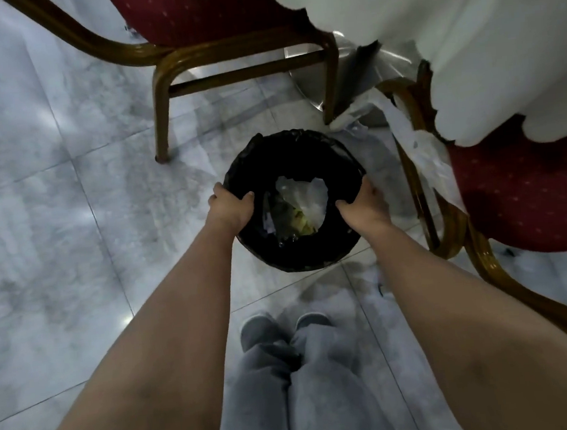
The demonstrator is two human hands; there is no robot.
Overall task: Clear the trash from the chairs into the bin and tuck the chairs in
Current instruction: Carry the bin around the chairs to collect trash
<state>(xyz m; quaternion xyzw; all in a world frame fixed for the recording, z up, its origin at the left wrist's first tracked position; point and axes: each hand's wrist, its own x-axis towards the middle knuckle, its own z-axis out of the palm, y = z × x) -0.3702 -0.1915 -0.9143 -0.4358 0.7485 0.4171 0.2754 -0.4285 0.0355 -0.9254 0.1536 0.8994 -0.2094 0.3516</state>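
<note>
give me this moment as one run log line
left hand: grips bin rim | right hand: grips rim | bin: trash inside, on floor | chairs: not tucked

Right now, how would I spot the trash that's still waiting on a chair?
Find the white tablecloth at the right, then the red chair half under it. On the seat's near edge lies a crumpled clear plastic wrapper, pale and see-through, unlike the black-lined bin on the floor beside it.
</note>
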